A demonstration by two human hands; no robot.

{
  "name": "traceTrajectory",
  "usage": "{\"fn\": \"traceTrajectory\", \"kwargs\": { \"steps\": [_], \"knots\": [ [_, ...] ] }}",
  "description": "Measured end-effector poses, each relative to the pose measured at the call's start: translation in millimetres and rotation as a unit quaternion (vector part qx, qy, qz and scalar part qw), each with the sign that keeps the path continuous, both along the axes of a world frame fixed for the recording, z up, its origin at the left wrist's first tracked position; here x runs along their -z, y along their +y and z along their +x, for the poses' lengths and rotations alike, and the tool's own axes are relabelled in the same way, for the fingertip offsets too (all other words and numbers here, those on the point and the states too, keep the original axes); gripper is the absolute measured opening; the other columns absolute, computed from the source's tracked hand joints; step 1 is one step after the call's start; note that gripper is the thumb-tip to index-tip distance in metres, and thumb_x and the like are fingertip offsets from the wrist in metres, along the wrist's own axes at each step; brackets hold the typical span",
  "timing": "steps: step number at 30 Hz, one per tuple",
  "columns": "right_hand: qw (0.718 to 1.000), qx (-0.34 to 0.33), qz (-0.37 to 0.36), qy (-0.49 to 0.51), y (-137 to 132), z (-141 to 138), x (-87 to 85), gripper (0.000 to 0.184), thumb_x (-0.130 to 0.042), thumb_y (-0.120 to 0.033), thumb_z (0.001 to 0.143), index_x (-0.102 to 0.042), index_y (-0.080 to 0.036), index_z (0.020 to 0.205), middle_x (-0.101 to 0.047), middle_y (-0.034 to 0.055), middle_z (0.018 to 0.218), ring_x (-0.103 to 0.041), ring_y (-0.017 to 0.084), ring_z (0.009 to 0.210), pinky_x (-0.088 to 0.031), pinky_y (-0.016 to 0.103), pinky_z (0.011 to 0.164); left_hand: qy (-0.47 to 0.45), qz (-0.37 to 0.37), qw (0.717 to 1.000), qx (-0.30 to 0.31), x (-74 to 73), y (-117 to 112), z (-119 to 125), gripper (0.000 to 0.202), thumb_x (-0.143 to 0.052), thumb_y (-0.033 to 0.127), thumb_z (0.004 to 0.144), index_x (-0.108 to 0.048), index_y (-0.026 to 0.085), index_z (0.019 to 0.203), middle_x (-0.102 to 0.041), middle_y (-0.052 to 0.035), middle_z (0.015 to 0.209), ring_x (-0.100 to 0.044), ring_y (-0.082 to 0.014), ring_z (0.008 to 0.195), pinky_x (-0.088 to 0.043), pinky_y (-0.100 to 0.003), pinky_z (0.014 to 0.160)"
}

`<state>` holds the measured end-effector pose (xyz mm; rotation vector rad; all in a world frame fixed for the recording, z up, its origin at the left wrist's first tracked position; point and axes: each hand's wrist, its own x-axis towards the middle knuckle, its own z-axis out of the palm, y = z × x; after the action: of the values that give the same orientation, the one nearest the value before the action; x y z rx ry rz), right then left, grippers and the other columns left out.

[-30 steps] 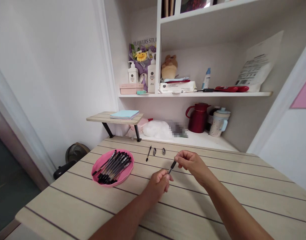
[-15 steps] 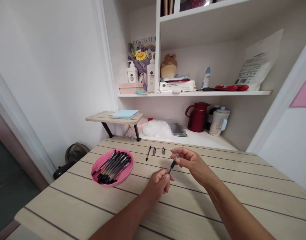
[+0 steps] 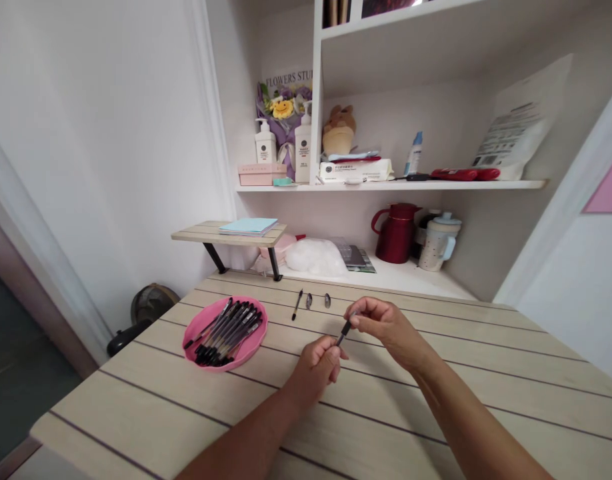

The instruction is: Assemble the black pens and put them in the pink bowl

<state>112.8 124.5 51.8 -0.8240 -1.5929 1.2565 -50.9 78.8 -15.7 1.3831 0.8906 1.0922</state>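
Observation:
Between my two hands, over the wooden desk (image 3: 386,407), is a pen (image 3: 345,330) with a dark grip, tilted up to the right. Its lower barrel is in the closed fingers of my left hand (image 3: 317,363). My right hand (image 3: 379,323) pinches the upper end, and its fingertips partly hide the tip. Beyond them lie another pen (image 3: 297,305) and two small dark, shiny oval pieces, one on the left (image 3: 309,302) and one on the right (image 3: 327,301). To the left, a pink bowl (image 3: 260,343) holds several pens (image 3: 229,333) with black caps.
A small raised shelf (image 3: 196,233) with blue paper (image 3: 249,227) stands at the back left. Behind the desk are a white plastic bag (image 3: 316,257), a red jug (image 3: 397,233) and a pale cup (image 3: 436,245). Above runs a white shelf (image 3: 411,187) with bottles and boxes.
The fingers of my right hand have closed in around the upper end of the pen. My left hand stays in place, holding the barrel.

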Motion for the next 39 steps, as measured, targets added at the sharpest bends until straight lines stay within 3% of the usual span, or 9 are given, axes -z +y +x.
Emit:
{"fn": "traceTrajectory", "kwargs": {
  "steps": [3, 7, 14, 19, 23, 28, 32, 37, 39],
  "knots": [
    [1.000, -0.011, -0.004, -0.003, -1.5, 0.6, -1.7, 0.022, -0.071, -0.035, 0.061, -0.061, -0.019, 0.072, -0.060, 0.0005, 0.071, -0.051, 0.014, 0.066, -0.042, 0.027, 0.063, 0.000, 0.001, 1.000, -0.007, -0.5, -0.4, 0.6, 0.031, -0.046, 0.045, 0.080, -0.051, 0.014, 0.080, -0.041, 0.0065, 0.046, -0.025, -0.0046, 0.040, -0.018, -0.019, 0.043],
    [0.999, -0.037, -0.028, 0.017, -1.7, -0.5, 0.9, 0.032, -0.071, -0.037, 0.062, -0.064, -0.021, 0.089, -0.064, 0.0045, 0.090, -0.055, 0.017, 0.081, -0.044, 0.030, 0.071, -0.010, -0.006, 1.000, -0.008, -2.5, -0.7, 0.1, 0.031, -0.046, 0.045, 0.080, -0.051, 0.015, 0.080, -0.040, 0.0068, 0.046, -0.025, -0.0046, 0.040, -0.018, -0.019, 0.043],
    [0.996, 0.033, -0.035, 0.076, 0.7, -10.6, 11.1, 0.021, -0.074, -0.035, 0.059, -0.061, -0.019, 0.065, -0.059, -0.0008, 0.065, -0.050, 0.012, 0.062, -0.041, 0.027, 0.064, -0.014, -0.008, 1.000, -0.010, -2.1, -0.4, 1.0, 0.029, -0.046, 0.043, 0.080, -0.050, 0.014, 0.080, -0.039, 0.0074, 0.045, -0.025, -0.0042, 0.039, -0.018, -0.019, 0.042],
    [0.992, -0.004, -0.078, 0.103, -0.1, -11.7, 11.8, 0.028, -0.070, -0.039, 0.063, -0.065, -0.019, 0.082, -0.064, 0.0055, 0.087, -0.056, 0.018, 0.079, -0.045, 0.032, 0.072, -0.021, -0.010, 1.000, -0.017, -3.9, -0.3, 0.9, 0.028, -0.046, 0.042, 0.080, -0.050, 0.014, 0.080, -0.039, 0.0076, 0.045, -0.024, -0.0038, 0.038, -0.017, -0.019, 0.042],
    [0.986, 0.022, -0.090, 0.135, 1.1, -12.0, 14.4, 0.021, -0.076, -0.032, 0.058, -0.063, -0.018, 0.069, -0.063, 0.0020, 0.073, -0.055, 0.014, 0.067, -0.045, 0.030, 0.069, -0.024, -0.015, 1.000, -0.011, -3.9, 0.0, 0.2, 0.028, -0.046, 0.042, 0.080, -0.050, 0.014, 0.080, -0.039, 0.0075, 0.046, -0.024, -0.0036, 0.038, -0.017, -0.019, 0.042],
    [0.983, -0.013, -0.119, 0.142, 2.2, -11.5, 15.7, 0.027, -0.074, -0.034, 0.061, -0.067, -0.019, 0.082, -0.065, 0.0062, 0.088, -0.057, 0.018, 0.080, -0.045, 0.032, 0.074, -0.018, -0.019, 1.000, -0.002, -2.7, 1.2, 0.0, 0.030, -0.046, 0.043, 0.080, -0.050, 0.014, 0.080, -0.040, 0.0073, 0.045, -0.024, -0.0037, 0.038, -0.017, -0.019, 0.041],
    [0.986, 0.013, -0.101, 0.131, 3.9, -11.0, 18.0, 0.021, -0.076, -0.031, 0.058, -0.065, -0.018, 0.069, -0.064, 0.0029, 0.076, -0.056, 0.015, 0.071, -0.045, 0.030, 0.072, -0.018, -0.013, 1.000, 0.000, -1.6, 2.1, 0.2, 0.028, -0.044, 0.042, 0.082, -0.050, 0.014, 0.080, -0.039, 0.0076, 0.045, -0.023, -0.0033, 0.037, -0.017, -0.019, 0.041],
    [0.982, -0.021, -0.125, 0.138, 4.7, -9.3, 17.1, 0.026, -0.073, -0.034, 0.062, -0.067, -0.019, 0.081, -0.065, 0.0055, 0.088, -0.057, 0.018, 0.081, -0.045, 0.032, 0.074, -0.014, -0.013, 1.000, 0.002, 0.2, 3.3, -0.8, 0.027, -0.043, 0.041, 0.082, -0.050, 0.014, 0.080, -0.039, 0.0076, 0.045, -0.023, -0.0035, 0.037, -0.017, -0.019, 0.042],
    [0.984, -0.008, -0.119, 0.135, 5.0, -9.1, 17.2, 0.022, -0.074, -0.032, 0.060, -0.067, -0.018, 0.076, -0.065, 0.0045, 0.082, -0.057, 0.016, 0.076, -0.044, 0.031, 0.074, -0.010, -0.014, 1.000, 0.003, 1.0, 3.8, -1.4, 0.027, -0.042, 0.040, 0.083, -0.051, 0.014, 0.080, -0.039, 0.0075, 0.045, -0.023, -0.0036, 0.037, -0.018, -0.019, 0.042]
  ]
}}
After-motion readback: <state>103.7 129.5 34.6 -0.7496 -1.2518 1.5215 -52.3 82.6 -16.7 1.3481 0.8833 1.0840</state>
